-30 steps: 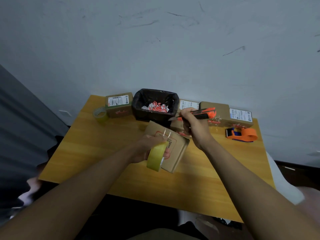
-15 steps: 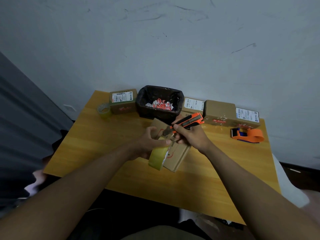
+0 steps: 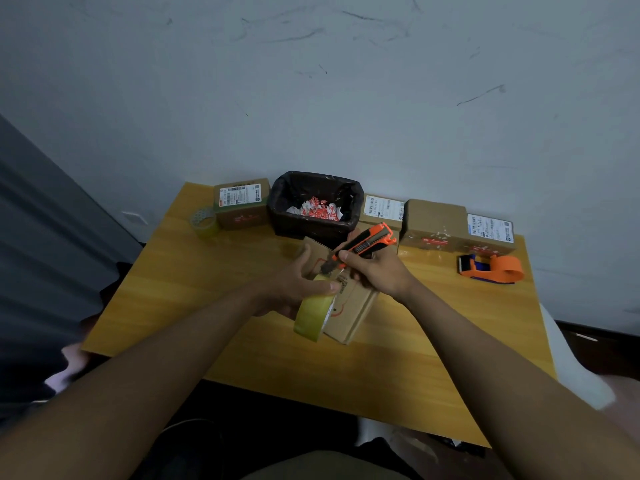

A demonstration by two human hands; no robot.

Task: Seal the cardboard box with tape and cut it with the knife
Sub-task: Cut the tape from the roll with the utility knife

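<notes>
Mid-desk (image 3: 207, 306), the left hand (image 3: 294, 289) grips a tape roll (image 3: 313, 315) against the cardboard box (image 3: 349, 313). The right hand (image 3: 375, 271) grips the knife (image 3: 363, 244), tip at the tape: cutting step, needing a steady slice.

arms: two bare forearms, no sleeves in view | left hand (image 3: 294, 285): bare, no glove, ring or watch visible | right hand (image 3: 377, 271): bare, no glove, wrist unadorned | clothing: olive-tan fabric at 6 o'clock on the bottom edge, garment type unclear | markings: none visible
</notes>
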